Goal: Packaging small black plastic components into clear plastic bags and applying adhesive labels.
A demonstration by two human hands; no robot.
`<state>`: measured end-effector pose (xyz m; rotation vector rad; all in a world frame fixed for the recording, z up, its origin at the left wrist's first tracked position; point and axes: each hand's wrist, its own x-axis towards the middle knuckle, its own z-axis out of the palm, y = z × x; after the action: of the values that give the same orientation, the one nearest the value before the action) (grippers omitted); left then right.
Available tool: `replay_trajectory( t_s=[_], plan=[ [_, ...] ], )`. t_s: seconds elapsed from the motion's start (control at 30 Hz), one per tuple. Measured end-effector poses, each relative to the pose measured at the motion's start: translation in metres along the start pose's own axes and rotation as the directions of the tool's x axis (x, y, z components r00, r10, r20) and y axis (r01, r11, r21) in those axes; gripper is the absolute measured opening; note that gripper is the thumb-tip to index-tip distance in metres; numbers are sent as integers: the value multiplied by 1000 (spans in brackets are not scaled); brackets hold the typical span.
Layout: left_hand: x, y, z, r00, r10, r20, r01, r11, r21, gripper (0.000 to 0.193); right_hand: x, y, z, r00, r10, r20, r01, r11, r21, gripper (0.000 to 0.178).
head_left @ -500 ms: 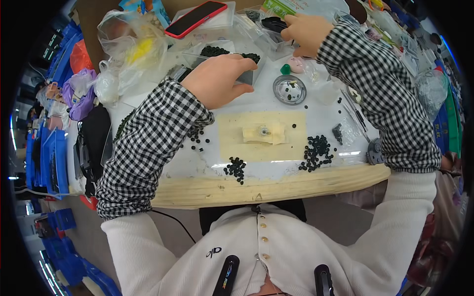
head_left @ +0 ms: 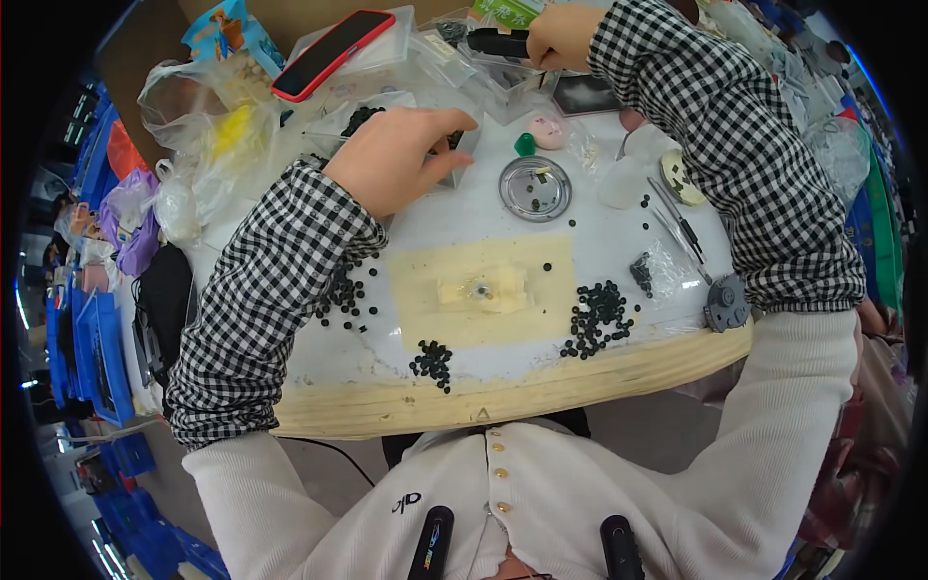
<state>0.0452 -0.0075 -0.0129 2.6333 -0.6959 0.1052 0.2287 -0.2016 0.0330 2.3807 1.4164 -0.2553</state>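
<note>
My left hand (head_left: pixel 391 159) hovers over or rests at a clear plastic box (head_left: pixel 467 174) of small black beads (head_left: pixel 362 120). Its thumb and index finger are apart; the other fingertips are hidden beneath the hand. At the far right, my right hand (head_left: pixel 563 39) has its fingers closed round a black, handle-like object (head_left: pixel 498 42) above some clear boxes. A pale yellow sheet (head_left: pixel 416 275) lies in front of me with a small yellowish block (head_left: pixel 483 290) on it. A round clear dish (head_left: pixel 536 188) beyond it holds a few small pieces.
Loose black beads lie in piles (head_left: pixel 432 363) (head_left: pixel 599 314) near the wooden table edge (head_left: pixel 532 406). A red-cased phone (head_left: pixel 333 53) rests on a clear box at the back. Tweezers and slim tools (head_left: pixel 681 222) lie at right, near a grey round part (head_left: pixel 727 304). Plastic bags (head_left: pixel 198 135) crowd the left.
My right hand has closed round the black object and shifted left in the view. A dark flat rectangle shows below it now. My left hand stays at the bead box; the whole view has shifted.
</note>
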Motion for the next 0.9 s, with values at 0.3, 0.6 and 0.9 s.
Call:
replay_trajectory(
  t_s=[0.3,0.6,0.9],
  plan=[
    [102,-42,0,997,-69,-29,75,927,367,34,-33,25,-17,956,133,-261,-128,991,35,20],
    [163,-52,2,903,-309,299,146,875,462,63,-78,23,-19,928,95,-360,-64,993,98,18],
    [176,-55,20,952,-298,68,227,837,497,39,-93,30,-1,922,98,-375,-59,992,114,19]
  ],
)
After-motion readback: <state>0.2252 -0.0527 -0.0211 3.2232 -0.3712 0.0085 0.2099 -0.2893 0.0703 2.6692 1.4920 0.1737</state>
